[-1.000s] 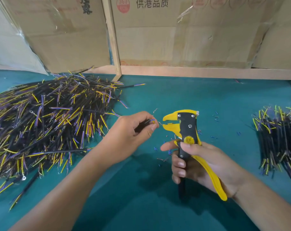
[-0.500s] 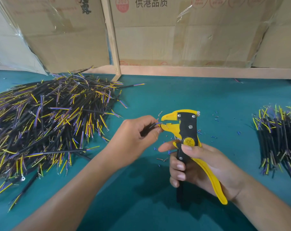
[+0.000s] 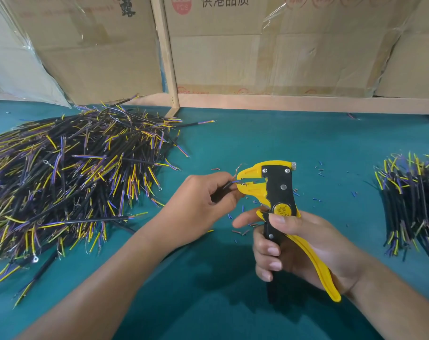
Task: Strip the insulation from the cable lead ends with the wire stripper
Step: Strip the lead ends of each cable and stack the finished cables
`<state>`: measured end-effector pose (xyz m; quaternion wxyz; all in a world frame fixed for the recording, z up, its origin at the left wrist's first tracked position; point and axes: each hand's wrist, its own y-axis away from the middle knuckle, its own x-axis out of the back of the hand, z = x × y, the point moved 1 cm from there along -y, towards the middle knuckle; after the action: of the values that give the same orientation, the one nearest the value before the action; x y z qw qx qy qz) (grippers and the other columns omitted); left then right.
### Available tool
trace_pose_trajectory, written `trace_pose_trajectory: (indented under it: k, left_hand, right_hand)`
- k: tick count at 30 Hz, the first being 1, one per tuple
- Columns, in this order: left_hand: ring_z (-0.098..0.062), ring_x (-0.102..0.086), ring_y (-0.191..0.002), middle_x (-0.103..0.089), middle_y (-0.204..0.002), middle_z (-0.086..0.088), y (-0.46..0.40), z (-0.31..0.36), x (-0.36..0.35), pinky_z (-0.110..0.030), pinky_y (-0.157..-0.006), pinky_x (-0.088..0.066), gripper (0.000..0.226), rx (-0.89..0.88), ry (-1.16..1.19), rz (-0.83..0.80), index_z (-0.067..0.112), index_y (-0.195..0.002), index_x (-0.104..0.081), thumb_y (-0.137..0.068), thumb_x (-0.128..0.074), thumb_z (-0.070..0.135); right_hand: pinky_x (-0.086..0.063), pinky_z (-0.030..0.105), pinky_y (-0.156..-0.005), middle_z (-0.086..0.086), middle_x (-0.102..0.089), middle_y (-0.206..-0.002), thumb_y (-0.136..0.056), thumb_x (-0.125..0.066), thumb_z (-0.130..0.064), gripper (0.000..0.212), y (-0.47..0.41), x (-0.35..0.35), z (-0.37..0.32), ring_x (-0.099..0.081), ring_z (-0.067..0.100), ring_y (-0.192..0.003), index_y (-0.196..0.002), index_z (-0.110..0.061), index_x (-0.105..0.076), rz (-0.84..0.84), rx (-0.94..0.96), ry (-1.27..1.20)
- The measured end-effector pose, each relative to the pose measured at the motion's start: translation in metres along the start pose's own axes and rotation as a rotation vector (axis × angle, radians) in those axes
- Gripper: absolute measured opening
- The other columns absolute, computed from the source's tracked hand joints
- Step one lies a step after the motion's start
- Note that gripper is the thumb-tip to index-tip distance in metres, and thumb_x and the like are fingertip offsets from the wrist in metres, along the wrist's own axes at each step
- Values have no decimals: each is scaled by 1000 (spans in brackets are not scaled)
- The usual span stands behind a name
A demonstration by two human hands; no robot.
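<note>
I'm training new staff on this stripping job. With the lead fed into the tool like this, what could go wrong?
1. The left hand pinches the cable right beside the wire stripper mouth; a squeeze by the right hand might nip a fingertip.
2. One lead curls up outside the mouth, so it may go unstripped.
3. Insulation scraps litter the green mat and could mix into the piles.

2 bare forearms enter from the bottom edge, no sleeves visible up to the frame border. Left hand [image 3: 198, 204] and right hand [image 3: 304, 246]: no gloves, rings, watch or wristbands seen. Fingernails on the right hand's fingers [image 3: 269, 251] are short, unpainted, pale at the tips; 4 nails plus the thumbnail face the camera.
</note>
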<state>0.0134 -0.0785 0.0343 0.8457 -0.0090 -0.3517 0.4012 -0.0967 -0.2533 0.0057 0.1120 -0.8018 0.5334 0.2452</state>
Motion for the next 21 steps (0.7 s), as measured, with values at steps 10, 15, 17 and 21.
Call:
trace_pose_trajectory:
  k: [10,15,17,21]
  left_hand:
    - [-11,-30,-55,-35,-60,8,2,5,2,-18,-50,-29,25,-75,-52,-12,4,-75,-52,-98,-55,14]
    - [-26,-39,-61,-45,-64,-13,2,9,3,-43,-60,-36,47,-157,-78,-11,1,-71,-45,-99,-32,36]
    - [-23,-36,-59,-43,-63,-13,2,8,4,-40,-58,-35,51,-163,-91,23,-1,-70,-45,-101,-31,36]
    - [-16,-35,-57,-41,-60,-5,0,6,2,-25,-53,-30,40,-172,-112,103,18,-67,-41,-105,-39,31]
  right_hand:
    - [-45,41,-64,8,-42,-70,-88,-74,-41,61,-1,-2,0,-44,23,-59,-127,4,-60,16,1,-25]
    - [-42,35,-54,5,-38,-63,-87,-72,-49,62,0,-3,-2,-38,19,-50,-122,2,-64,67,-48,-26]
    - [-41,33,-53,3,-37,-61,-88,-71,-51,62,1,-3,-3,-37,17,-48,-121,0,-65,71,-54,-12]
    - [-38,27,-47,-1,-36,-56,-83,-73,-58,66,3,-2,-7,-34,13,-42,-120,-5,-67,108,-55,5]
